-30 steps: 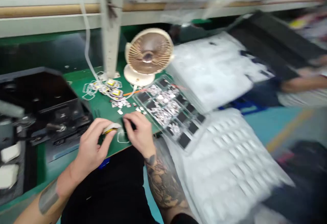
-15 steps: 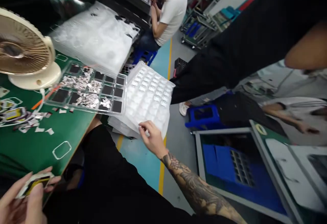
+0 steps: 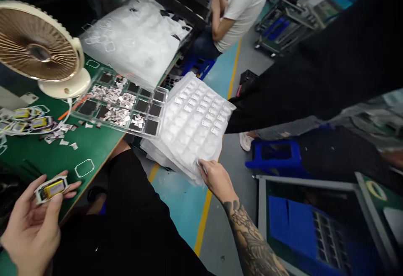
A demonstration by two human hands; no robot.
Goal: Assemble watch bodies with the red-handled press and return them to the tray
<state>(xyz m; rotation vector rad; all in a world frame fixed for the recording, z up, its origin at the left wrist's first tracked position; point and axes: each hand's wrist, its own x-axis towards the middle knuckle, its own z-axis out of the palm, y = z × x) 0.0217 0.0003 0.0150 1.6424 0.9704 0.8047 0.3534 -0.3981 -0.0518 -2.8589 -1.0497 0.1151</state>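
A small part with a yellow battery (image 3: 54,188) is held above the green table (image 3: 59,158), near its edge, by the left hand (image 3: 36,227); it is pinched between thumb and fingers, with the other fingers spread. A white frame (image 3: 84,168) is seen lying flat just beside that hand. The near edge of a white tray (image 3: 185,131) is met by the fingertips of the right hand (image 3: 217,179), which is partly curled; whether the edge is gripped cannot be told. Small labelled pieces are set in some of the tray's pockets. Between the hands, farther back, a clear tray (image 3: 138,132) is strewn with small white pieces. More yellow batteries (image 3: 39,122) are heaped near a fan (image 3: 39,53).
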